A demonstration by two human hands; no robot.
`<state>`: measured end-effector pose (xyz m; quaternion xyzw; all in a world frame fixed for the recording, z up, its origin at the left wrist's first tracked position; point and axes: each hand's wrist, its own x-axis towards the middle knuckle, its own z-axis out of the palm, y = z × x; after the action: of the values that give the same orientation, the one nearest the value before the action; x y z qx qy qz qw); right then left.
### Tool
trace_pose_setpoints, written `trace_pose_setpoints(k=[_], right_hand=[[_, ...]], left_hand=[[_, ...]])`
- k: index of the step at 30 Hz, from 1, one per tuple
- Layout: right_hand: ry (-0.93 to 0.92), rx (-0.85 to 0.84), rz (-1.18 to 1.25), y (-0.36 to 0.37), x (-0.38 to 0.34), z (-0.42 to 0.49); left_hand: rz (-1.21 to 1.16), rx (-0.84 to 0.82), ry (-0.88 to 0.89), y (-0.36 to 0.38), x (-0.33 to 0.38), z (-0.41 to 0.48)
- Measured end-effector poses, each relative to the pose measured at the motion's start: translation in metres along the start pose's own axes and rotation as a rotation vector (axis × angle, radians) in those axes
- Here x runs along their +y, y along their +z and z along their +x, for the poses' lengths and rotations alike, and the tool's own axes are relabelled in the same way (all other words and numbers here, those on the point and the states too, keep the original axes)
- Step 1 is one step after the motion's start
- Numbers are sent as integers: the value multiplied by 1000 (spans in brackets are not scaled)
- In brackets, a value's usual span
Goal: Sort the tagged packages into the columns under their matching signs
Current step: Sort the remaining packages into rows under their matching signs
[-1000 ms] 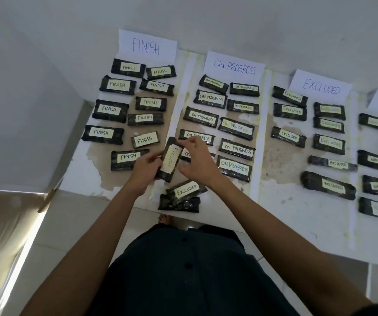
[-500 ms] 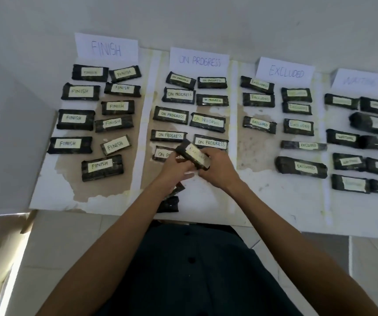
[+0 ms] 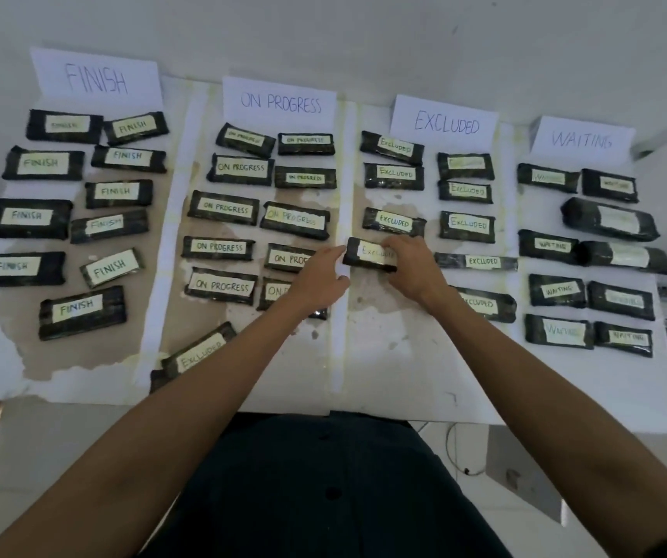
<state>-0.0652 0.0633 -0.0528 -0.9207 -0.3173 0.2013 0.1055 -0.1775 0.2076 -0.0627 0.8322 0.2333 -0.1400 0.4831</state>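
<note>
**Head view.** A white table [image 3: 404, 376] bears four paper signs along its far edge: the FINISH sign [image 3: 96, 78], ON PROGRESS sign [image 3: 280, 102], EXCLUDED sign [image 3: 445, 123] and WAITING sign [image 3: 581, 139]. Dark wrapped packages with pale tags lie in double rows beneath each sign.

Both bare forearms reach forward from the lower corners and converge on one package, the held package [image 3: 368, 254], whose tag reads EXCLUDED. It lies crosswise at the left edge of the column under the EXCLUDED sign. It sits just beside the white strip [image 3: 337, 336] dividing that column from ON PROGRESS, and directly nearer than another Excluded-tagged package [image 3: 394, 221].

The right hand [image 3: 410, 264] is palm down, its fingers curled over the package's right end and gripping it. The left hand [image 3: 317, 277] lies with fingers nearly straight, their tips at the package's left end and the thumb spread below. Whether the package rests on the table or is slightly raised cannot be told.

A stray package [image 3: 199, 353] tagged EXCLUDED lies tilted at the near edge of the ON PROGRESS column, partly hidden by the left forearm.
</note>
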Motion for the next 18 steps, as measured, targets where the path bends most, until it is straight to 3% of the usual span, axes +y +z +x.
trace_pose_setpoints(k=[9,18], right_hand=[[-128,-13,-104,18,15,4],[-336,-97,-78,34,-77,-31]], left_hand=[[160,119,79,29,-7,-7],[196,323,142,-24,-53,-76]])
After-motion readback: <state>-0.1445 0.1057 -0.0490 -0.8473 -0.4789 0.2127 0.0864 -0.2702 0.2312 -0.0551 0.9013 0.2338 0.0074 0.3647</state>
